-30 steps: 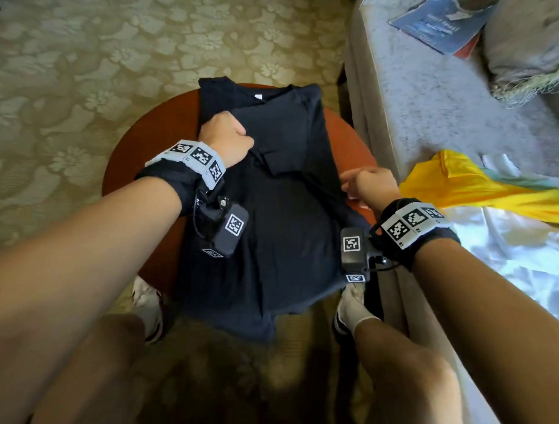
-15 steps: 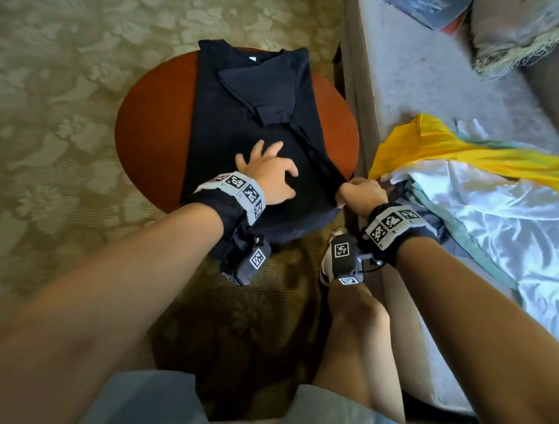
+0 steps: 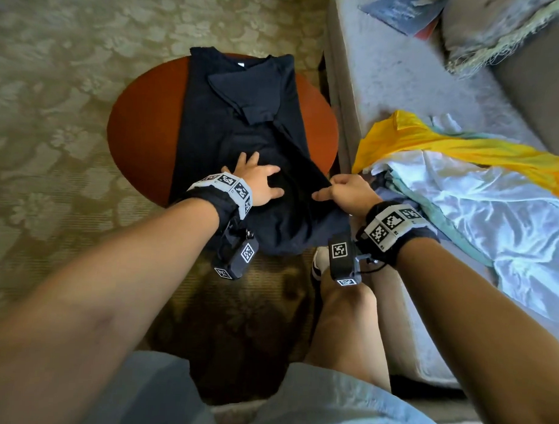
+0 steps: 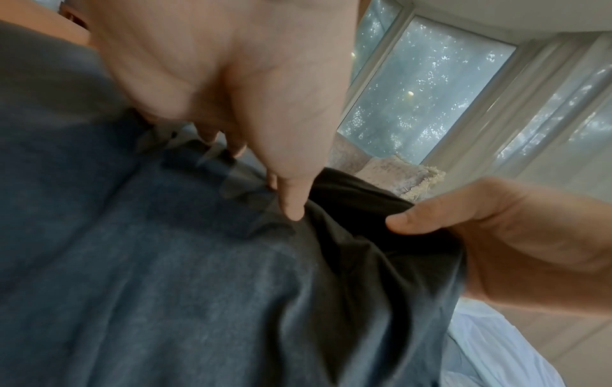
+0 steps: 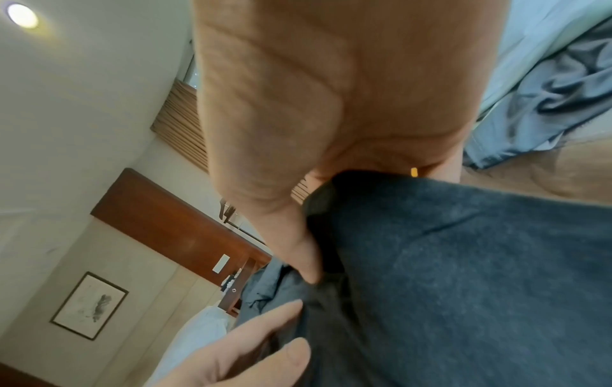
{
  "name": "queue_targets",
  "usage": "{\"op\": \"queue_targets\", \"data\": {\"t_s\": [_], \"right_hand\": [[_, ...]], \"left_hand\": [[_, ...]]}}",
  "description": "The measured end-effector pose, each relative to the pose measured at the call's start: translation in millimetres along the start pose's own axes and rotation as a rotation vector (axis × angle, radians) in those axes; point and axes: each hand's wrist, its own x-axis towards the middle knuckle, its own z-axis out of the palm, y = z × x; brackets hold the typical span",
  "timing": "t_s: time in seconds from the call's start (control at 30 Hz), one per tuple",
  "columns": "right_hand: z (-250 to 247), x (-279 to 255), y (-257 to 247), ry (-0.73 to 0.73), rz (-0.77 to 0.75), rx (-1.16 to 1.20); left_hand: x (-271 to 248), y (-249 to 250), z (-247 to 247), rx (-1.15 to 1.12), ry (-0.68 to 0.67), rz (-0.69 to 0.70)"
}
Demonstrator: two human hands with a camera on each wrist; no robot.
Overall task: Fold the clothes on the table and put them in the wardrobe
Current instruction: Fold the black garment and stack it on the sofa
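A: Item one, the dark T-shirt (image 3: 243, 121)?
B: Lying partly folded on the round table (image 3: 141, 137), its hem hanging off the near edge under both hands.
A: Left hand (image 3: 257, 182)?
B: Pressing flat on the cloth, fingers spread.
A: Right hand (image 3: 345, 192)?
B: Gripping the shirt's side edge, apparently bunching it.
A: Beyond the right hand?
B: Yellow garment (image 3: 432, 144), white sheet (image 3: 478, 199).

1. Left hand (image 3: 257, 182) is off the shirt's upper left, where it was a fist a second ago; it now lies flat with fingers spread on the lower middle of the dark shirt (image 3: 243, 125).
2. Right hand (image 3: 347, 192) has slid down the right edge and now pinches the fabric near the hem, lifting it slightly.
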Motion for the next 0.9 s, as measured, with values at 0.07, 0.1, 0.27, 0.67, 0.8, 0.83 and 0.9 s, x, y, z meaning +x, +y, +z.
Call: {"op": "queue_targets", "data": {"t_s": [0.07, 0.1, 0.27, 0.67, 0.8, 0.83, 0.9], "right_hand": [[4, -5, -4, -0.030, -0.014, 0.006], [7, -6, -6, -0.059, -0.014, -0.003], [23, -17, -19, -0.301, 0.066, 0.140], [25, -45, -11, -0.725, 0.360, 0.309], [30, -48, 6, -0.705, 0.402, 0.254], [31, -46, 13, -0.661, 0.420, 0.251], [30, -38, 27, -0.521, 0.470, 0.262]], "left_hand": [[-6, 2, 1, -0.043, 0.103, 0.021], [-8, 3, 1, -0.077, 0.204, 0.036], [-20, 15, -10, -0.936, -0.141, -0.115], [-36, 18, 17, -1.373, -0.394, -0.289], [-35, 32, 24, -1.513, -0.343, -0.327], [-33, 33, 26, -1.524, -0.330, -0.335], [-31, 34, 29, -1.518, -0.310, -0.327]]}}
